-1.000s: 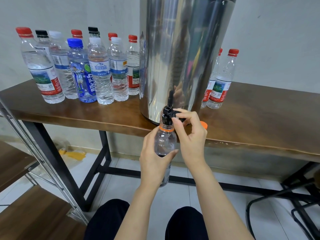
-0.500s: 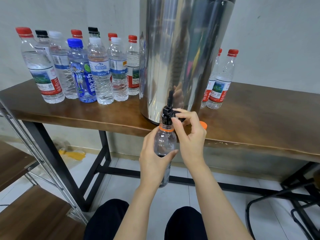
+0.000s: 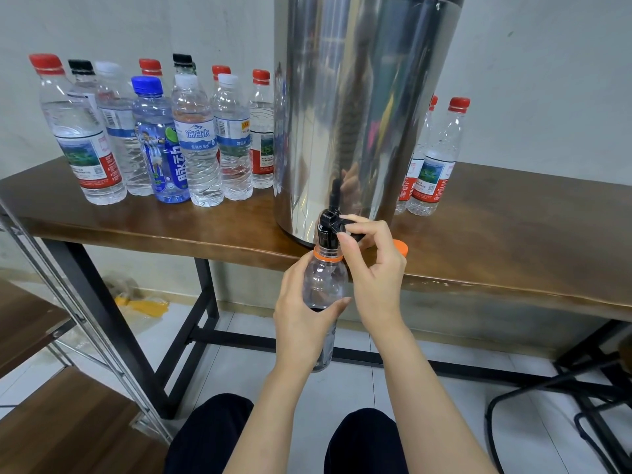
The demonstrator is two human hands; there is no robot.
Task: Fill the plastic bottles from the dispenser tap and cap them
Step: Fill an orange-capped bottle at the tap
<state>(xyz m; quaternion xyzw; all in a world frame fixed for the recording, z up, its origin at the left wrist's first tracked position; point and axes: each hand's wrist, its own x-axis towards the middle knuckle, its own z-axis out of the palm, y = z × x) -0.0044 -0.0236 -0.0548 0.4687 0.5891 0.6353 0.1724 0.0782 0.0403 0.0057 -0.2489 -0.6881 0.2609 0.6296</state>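
Note:
A tall steel dispenser (image 3: 359, 107) stands on the wooden table (image 3: 513, 241), its black tap (image 3: 329, 224) jutting over the front edge. My left hand (image 3: 301, 319) grips a clear uncapped bottle (image 3: 325, 282) with an orange neck ring, its mouth right under the tap. My right hand (image 3: 372, 265) pinches the tap's lever between thumb and forefinger. An orange cap (image 3: 400, 248) shows just behind my right hand; whether it lies on the table or sits in the hand is hidden.
Several capped water bottles (image 3: 195, 142) stand in a cluster on the table's left. Two red-capped bottles (image 3: 436, 155) stand to the right of the dispenser. A wooden shelf rack (image 3: 44, 336) is at my left, black chair legs (image 3: 581, 398) at lower right.

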